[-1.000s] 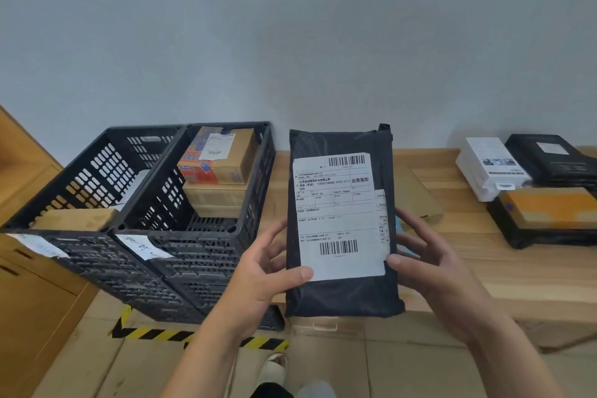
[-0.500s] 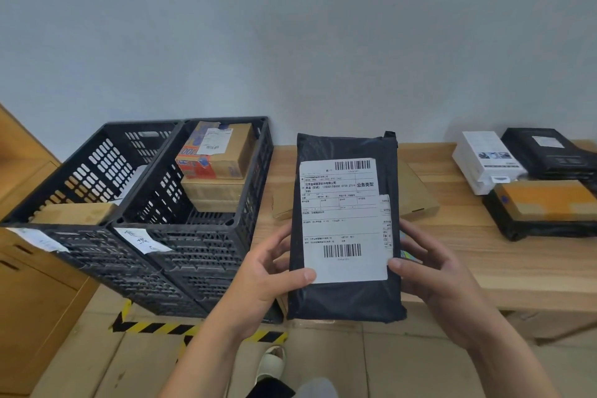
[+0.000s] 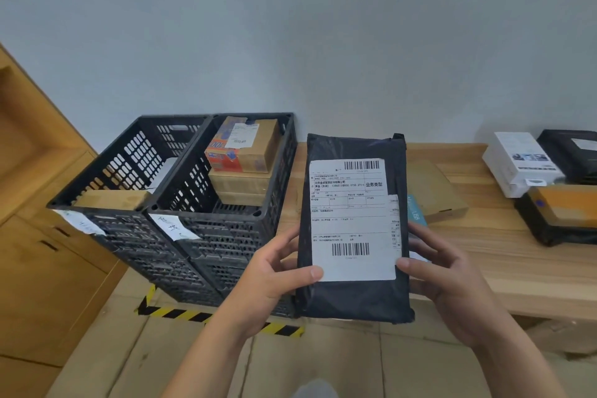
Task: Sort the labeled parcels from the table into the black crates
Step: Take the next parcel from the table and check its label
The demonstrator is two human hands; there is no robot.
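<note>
I hold a black plastic parcel upright in front of me, its white shipping label facing me. My left hand grips its left edge, thumb on the label's lower corner. My right hand grips its right edge, thumb at the label's side. The parcel hangs over the left end of the wooden table. To the left stand two black crates: the right crate holds stacked cardboard boxes, and the left crate holds a flat brown parcel.
On the table's right lie a white box, a black parcel and an orange-topped black parcel. A flat cardboard parcel lies behind the held one. A wooden cabinet stands left. Yellow-black tape marks the floor.
The view has shifted slightly; the parcel stays upright in both hands, a little further right against the table. Grips are unchanged.
</note>
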